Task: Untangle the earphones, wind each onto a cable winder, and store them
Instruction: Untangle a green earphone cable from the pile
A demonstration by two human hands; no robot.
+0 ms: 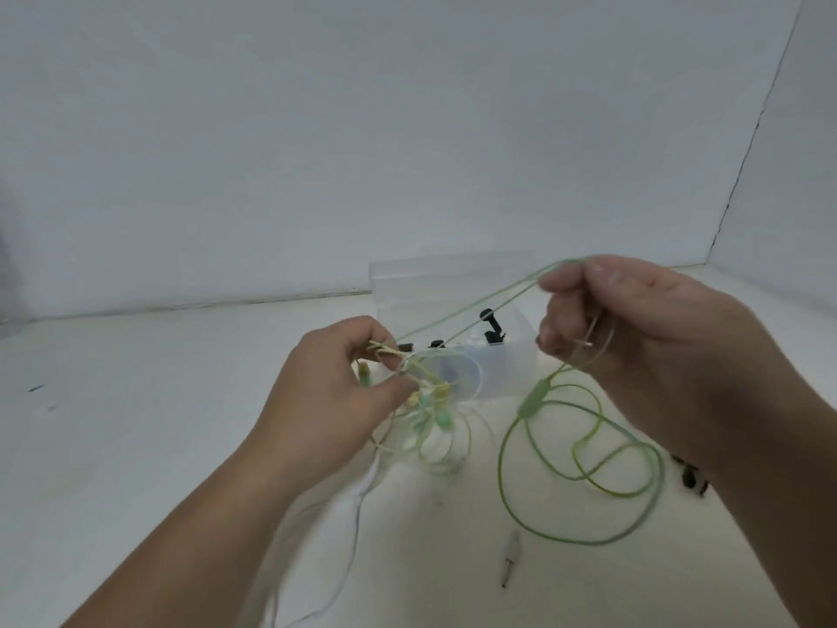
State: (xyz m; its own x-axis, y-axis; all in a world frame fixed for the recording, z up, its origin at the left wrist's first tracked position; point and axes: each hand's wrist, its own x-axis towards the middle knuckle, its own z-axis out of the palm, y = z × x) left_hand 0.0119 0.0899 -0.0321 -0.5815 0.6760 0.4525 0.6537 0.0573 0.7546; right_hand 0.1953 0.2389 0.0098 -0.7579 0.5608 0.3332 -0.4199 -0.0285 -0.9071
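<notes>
Tangle: a knot of thin pale yellow, mint green and white earphone cables with small earbuds, the tangle (428, 401) hangs from the left hand near the middle of the view. Its loops droop toward 6 o'clock; whether they touch the surface cannot be told.
Green cable: two strands of the thin green cable (471, 310) stretch from the tangle toward 2 o'clock, up to the right hand. From there it drops past an oblong green inline remote (534, 401) and lies in loose loops on the surface at 4 o'clock of the tangle.
White cable: a thin white cable (358, 514) trails from the tangle toward 7 o'clock, beside the left forearm.
Left hand: the left hand (335, 401) has its fingers and thumb curled in, pinching the knot.
Right hand: the right hand (634, 328) is raised at 2 o'clock, thumb and fingers pinched on the green strands.
Jack plug: a small grey metal jack plug (509, 557) lies on the surface at 5 o'clock, blurred; its cable cannot be made out.
Box: a clear plastic storage box (507, 369) stands open just behind the tangle at 1 o'clock, its lid (453, 274) upright. Small black pieces (491, 330) sit inside, their number unclear.
Black object: a small black object (690, 478) lies at 4 o'clock, partly hidden by the right wrist.
Surface: a white surface (136, 423) with a small blue mark (36, 388) at 9 o'clock.
Wall: a plain pale grey wall (407, 129) at 12 o'clock.
</notes>
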